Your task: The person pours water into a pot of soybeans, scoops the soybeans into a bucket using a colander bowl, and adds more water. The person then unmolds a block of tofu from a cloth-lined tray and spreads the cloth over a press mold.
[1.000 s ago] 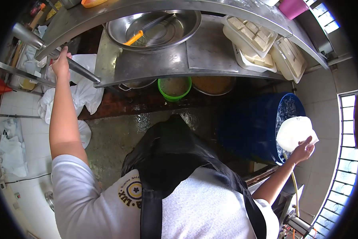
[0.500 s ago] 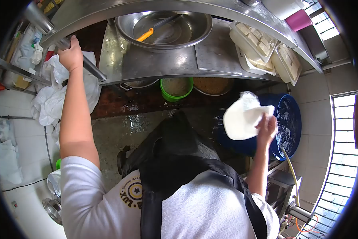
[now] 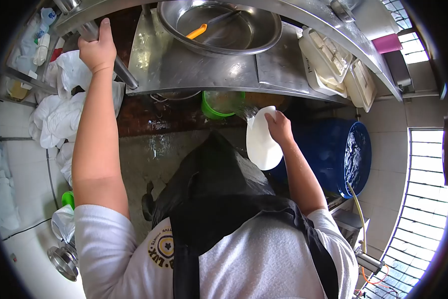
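My left hand (image 3: 98, 48) is wrapped round a metal post (image 3: 126, 74) of the steel shelf at the upper left. With my right hand (image 3: 279, 127) I grip a white scoop (image 3: 261, 142) by its edge, tilted to the left. Water spills from it toward a green basin (image 3: 217, 105), which sits under the shelf's front edge. Behind my right forearm, at the right, lies the open mouth of a blue barrel (image 3: 357, 158) with water in it. The inside of the scoop is mostly hidden.
On the steel shelf (image 3: 199, 74) stands a large metal bowl (image 3: 219, 30) with an orange-handled tool (image 3: 197, 32). White tubs of pale blocks (image 3: 328, 55) are at its right end. White bags (image 3: 59, 117) hang at left. A hose (image 3: 358, 212) runs from the barrel.
My right hand has moved left from the barrel to the green basin with the white scoop, and water now pours out. My left hand still holds the post. The view has shifted slightly.
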### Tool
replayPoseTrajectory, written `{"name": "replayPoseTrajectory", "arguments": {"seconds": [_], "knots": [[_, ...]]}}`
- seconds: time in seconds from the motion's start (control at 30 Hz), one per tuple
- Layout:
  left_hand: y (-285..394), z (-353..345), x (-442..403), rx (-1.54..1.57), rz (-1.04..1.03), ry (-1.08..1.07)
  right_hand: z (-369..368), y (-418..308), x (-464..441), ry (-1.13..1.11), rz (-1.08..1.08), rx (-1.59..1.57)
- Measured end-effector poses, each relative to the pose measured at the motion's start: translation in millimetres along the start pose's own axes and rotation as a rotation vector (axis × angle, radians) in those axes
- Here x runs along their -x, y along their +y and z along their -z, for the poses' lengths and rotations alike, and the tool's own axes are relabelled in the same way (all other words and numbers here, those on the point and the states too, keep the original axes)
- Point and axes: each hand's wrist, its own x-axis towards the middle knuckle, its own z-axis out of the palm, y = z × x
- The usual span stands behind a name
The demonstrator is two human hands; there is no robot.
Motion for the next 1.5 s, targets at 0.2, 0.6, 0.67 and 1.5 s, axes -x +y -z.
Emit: {"name": "replayPoseTrajectory", "arguments": {"seconds": [0.2,0.6,0.67,1.5], "knots": [[-4,-1,-1,0.019,-0.078,0.01,-12,-7,-24,-0.119,0.013,0.117],[5,0,5,-0.008,-0.15,0.115,-1,-34,-58,-0.379,-0.008,0.334],[6,0,7,-0.014,-0.168,0.14,-3,-32,-67,-0.364,0.024,0.356],[16,2,11,0.113,-0.19,0.167,-76,32,29,-0.349,0.11,0.288]]}}
